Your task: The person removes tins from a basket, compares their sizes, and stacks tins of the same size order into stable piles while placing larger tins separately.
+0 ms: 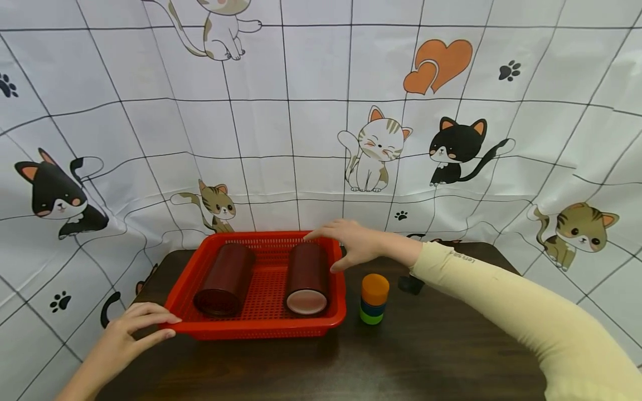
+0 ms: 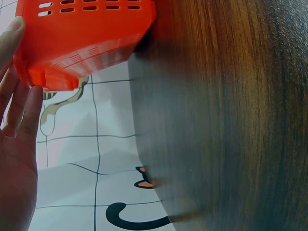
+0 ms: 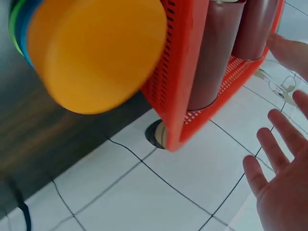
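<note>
A red plastic basket [image 1: 261,328] with perforated walls stands on the dark table. Inside lie two dark red cylinders, the left one [image 1: 228,278] with a dark end and the right one [image 1: 307,267] with a pale end facing me. At the basket's front left corner is my left hand [image 1: 127,334], its fairly straight fingers touching the rim. My right hand [image 1: 353,242] reaches over the back right corner, fingers spread beside the right cylinder. In the right wrist view nothing lies between the fingers and thumb of that hand [image 3: 284,192].
Right of the basket stands a stack of cups [image 1: 373,298], orange over blue over green. A small black object [image 1: 411,284] lies behind it, under my right forearm. A white curtain [image 1: 311,128] with cat pictures hangs along the back and sides of the table [image 1: 426,356].
</note>
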{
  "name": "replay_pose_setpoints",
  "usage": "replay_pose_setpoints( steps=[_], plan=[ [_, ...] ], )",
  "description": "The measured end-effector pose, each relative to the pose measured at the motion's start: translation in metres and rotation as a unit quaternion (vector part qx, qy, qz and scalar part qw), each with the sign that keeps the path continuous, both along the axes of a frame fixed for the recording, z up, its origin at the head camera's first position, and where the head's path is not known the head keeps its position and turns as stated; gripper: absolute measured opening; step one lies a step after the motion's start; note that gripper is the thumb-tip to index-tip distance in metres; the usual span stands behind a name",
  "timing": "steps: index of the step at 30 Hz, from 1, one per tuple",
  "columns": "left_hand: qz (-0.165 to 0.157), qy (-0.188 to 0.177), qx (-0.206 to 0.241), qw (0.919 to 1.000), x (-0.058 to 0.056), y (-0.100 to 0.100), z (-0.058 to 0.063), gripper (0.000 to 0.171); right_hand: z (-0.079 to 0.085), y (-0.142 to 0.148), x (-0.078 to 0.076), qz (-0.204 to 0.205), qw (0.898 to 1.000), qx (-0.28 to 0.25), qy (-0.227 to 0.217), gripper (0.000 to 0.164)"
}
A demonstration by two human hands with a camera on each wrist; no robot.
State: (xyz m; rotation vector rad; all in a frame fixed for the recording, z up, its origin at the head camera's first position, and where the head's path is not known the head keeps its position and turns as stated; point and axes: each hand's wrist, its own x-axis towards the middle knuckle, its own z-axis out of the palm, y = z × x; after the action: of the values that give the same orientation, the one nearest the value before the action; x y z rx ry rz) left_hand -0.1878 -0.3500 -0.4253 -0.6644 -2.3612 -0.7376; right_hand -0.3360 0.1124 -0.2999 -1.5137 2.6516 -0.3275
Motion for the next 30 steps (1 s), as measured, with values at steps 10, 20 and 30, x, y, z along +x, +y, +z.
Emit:
replay_pose_setpoints(
  steps=[10, 20, 30],
  plan=[
    [-0.016, -0.011, 0.014, 0.9997, -0.001, -0.003, 0.001, 0.046, 0.01, -0.044, -0.003, 0.045, 0.993, 0.107, 0.012, 0.085],
    [-0.004, -0.025, 0.007, 0.9997, 0.001, -0.001, 0.001, 0.044, 0.002, -0.061, -0.008, 0.054, 0.978, 0.201, 0.022, 0.089],
    [0.008, -0.034, 0.006, 0.9994, 0.0, 0.001, 0.001, 0.041, -0.013, -0.076, -0.011, 0.065, 0.953, 0.285, 0.077, 0.093]
  ],
)
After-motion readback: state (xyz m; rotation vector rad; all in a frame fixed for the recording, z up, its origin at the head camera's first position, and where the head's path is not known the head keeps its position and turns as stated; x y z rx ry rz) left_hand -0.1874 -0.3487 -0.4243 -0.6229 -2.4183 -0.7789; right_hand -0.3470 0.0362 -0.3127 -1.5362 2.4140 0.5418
